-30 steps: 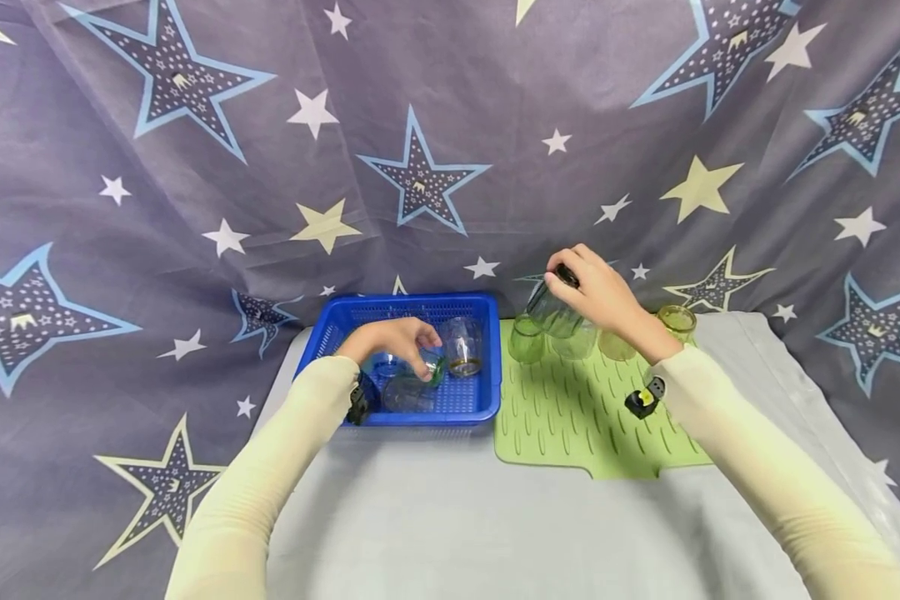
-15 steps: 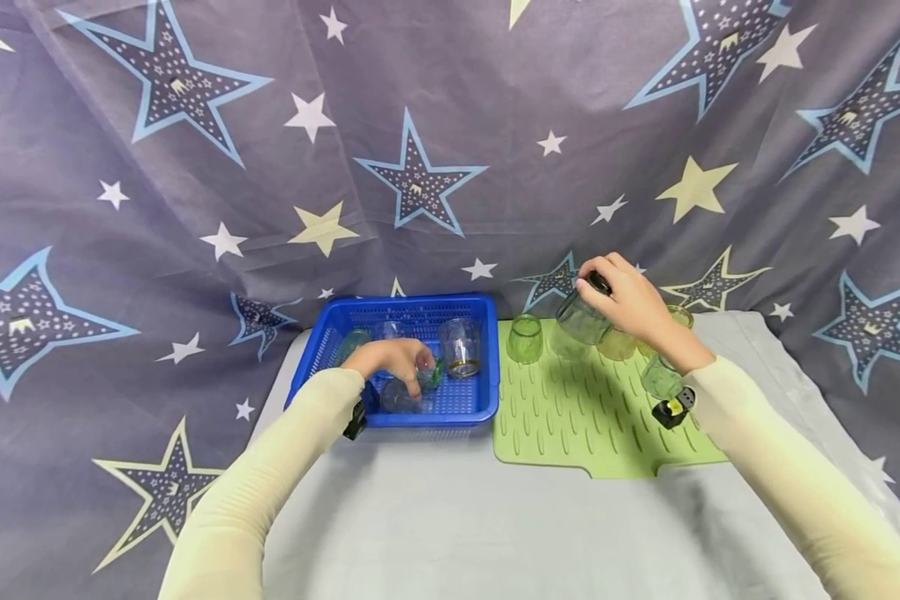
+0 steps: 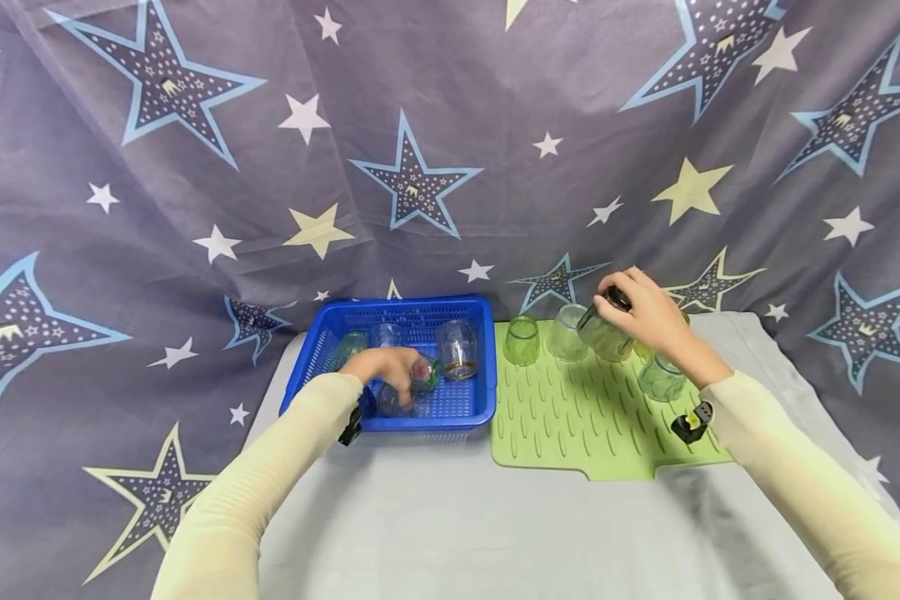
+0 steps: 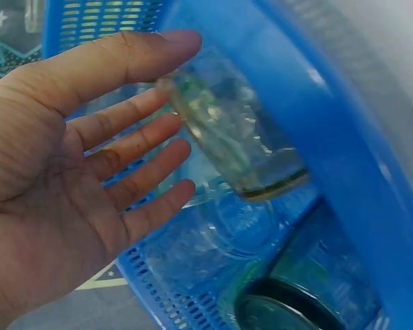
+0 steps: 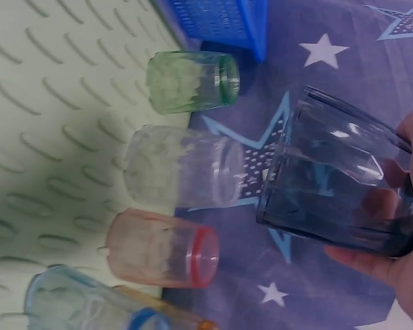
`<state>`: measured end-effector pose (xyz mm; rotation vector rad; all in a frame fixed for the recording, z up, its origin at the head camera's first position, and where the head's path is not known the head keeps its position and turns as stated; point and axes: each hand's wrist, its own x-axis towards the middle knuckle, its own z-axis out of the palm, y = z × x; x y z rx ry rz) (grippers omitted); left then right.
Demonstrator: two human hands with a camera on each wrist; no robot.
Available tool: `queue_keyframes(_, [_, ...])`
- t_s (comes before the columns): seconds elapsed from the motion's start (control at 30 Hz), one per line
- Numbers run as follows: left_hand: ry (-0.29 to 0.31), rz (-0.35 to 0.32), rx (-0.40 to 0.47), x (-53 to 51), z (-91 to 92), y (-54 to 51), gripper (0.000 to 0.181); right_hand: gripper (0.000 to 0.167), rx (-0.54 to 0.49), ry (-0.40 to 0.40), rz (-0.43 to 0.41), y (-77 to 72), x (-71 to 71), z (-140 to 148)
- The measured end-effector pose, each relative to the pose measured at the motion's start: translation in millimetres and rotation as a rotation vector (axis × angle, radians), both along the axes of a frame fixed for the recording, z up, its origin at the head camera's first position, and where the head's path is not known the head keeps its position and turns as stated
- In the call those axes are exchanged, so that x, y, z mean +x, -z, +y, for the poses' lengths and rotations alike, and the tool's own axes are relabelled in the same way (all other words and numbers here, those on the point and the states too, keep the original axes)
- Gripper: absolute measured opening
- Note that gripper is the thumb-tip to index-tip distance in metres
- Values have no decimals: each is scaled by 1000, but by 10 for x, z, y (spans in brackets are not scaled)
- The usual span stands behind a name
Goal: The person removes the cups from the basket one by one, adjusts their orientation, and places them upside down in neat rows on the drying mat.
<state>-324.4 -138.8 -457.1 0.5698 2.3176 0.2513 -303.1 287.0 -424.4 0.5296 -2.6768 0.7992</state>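
My right hand (image 3: 654, 321) grips a dark grey glass tumbler (image 3: 602, 328) by its thick base. The tumbler is tilted over the back of a green drying mat (image 3: 551, 429), its mouth facing the mat in the right wrist view. Around it on the mat stand a green glass (image 3: 522, 342), a clear glass (image 3: 567, 333), a pinkish glass (image 5: 162, 249) and a light blue glass (image 3: 661, 380). My left hand (image 3: 387, 367) reaches into a blue basket (image 3: 487, 392), fingers extended near a clear glass with an amber base (image 4: 244, 134); whether they touch it I cannot tell.
Several more glasses lie in the basket, among them a clear glass (image 4: 193, 240) and a dark-rimmed glass (image 4: 282, 306). The basket sits left of the mat on a white table (image 3: 427, 517). A star-patterned cloth (image 3: 450, 75) rises behind.
My right hand has carried the dark tumbler rightward and slightly down along the row, leaving the clear glass and light blue glass in fuller view. My left hand has shifted slightly left within the basket.
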Motion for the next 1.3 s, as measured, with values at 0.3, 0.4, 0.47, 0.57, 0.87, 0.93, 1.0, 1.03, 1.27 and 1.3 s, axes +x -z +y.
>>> queue_keyframes(0.3, [5,34,-21,66,-31,51,72,27,23,14,34,303,11,71])
queue_keyframes(0.4, [14,66,-33,97,-17,50,73,26,20,12,55,395,32,88])
queue_keyframes(0.47, [6,83,-48,115,-6,47,71,25,26,17,59,444,49,97])
queue_keyframes(0.57, [-7,103,-68,130,9,51,68,24,32,28,61,514,63,115])
queue_keyframes(0.87, [13,151,-118,102,32,169,65,20,47,28,83,723,60,172])
queue_keyframes(0.93, [21,152,-137,93,39,190,65,20,51,20,84,764,57,175])
queue_keyframes(1.0, [31,154,-150,81,49,201,65,20,55,10,89,801,55,179])
queue_keyframes(1.03, [37,155,-153,75,52,203,65,19,56,6,94,814,57,181])
queue_keyframes(1.27, [55,173,-131,45,62,172,58,14,95,-21,110,896,42,182])
queue_keyframes(1.3, [56,173,-128,41,61,167,57,14,104,-20,109,906,42,177])
